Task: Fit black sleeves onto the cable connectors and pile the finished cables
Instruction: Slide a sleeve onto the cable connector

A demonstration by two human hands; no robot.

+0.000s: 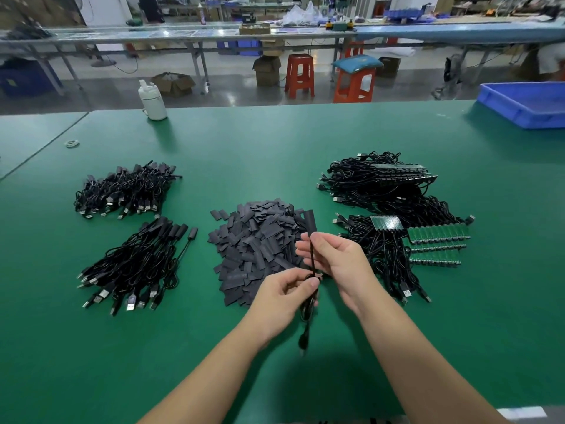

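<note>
Head view: cable point(311, 255) at frame centre, long axis near vertical — sleeved connector point(308, 216) up, plug down. Left hand point(284, 296) pinches its bundled middle; right hand point(333, 258) grips above. Flat matte sleeves point(256, 249) heaped behind on green table point(275, 148).

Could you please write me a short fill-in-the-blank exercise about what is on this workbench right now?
1. Both hands hold one black ____ above the mat.
2. The heap of black sleeves lies in the ____ of the green mat.
3. The green circuit boards lie to the ____ of the sleeves.
4. The tray at the far right is ____.

Missing words: cable; middle; right; blue
</note>
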